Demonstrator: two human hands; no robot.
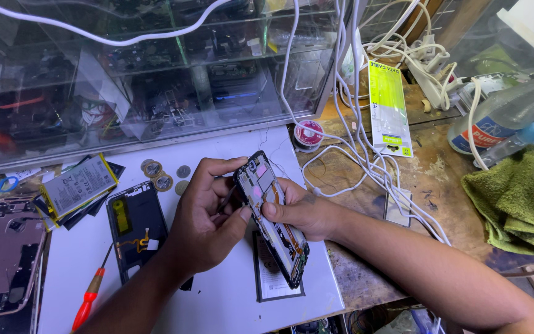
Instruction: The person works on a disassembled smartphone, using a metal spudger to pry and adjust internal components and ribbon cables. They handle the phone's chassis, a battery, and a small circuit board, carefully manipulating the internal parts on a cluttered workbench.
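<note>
An opened smartphone (273, 213), its back cover off so that the circuit board and metal shields show, is held tilted above the white mat (217, 297) near the middle of the tabletop (440, 179). The right hand (304, 213) cradles it from the right side, with the thumb lying across the exposed inside. The left hand (205, 216) grips its upper left edge, fingers (224, 167) curled over the top corner and thumb pressed against the frame; a thin dark tool seems to sit between this hand and the phone, though what it is cannot be told.

Directly under the phone a flat dark battery (273, 278) with a white label lies on the mat. To the left of the left hand lies a black phone back frame (134, 226) with a yellow patch inside it. Below that frame lies a red-handled screwdriver (91, 297). Further left, a battery with yellow edges (78, 185) rests on a stack of dark parts, and a few coins (159, 176) lie just beside it. At the far left edge lies a pinkish phone chassis (1, 256).

Behind the mat stands a glass display case (143, 74) filled with parts. To the right, white cables (366, 142) trail over the worn wooden surface, past a reel of solder wire (309, 133) and a packaged data cable (389, 111). A green cloth (514, 198) lies at the far right, near a clear spray bottle (502, 117).
</note>
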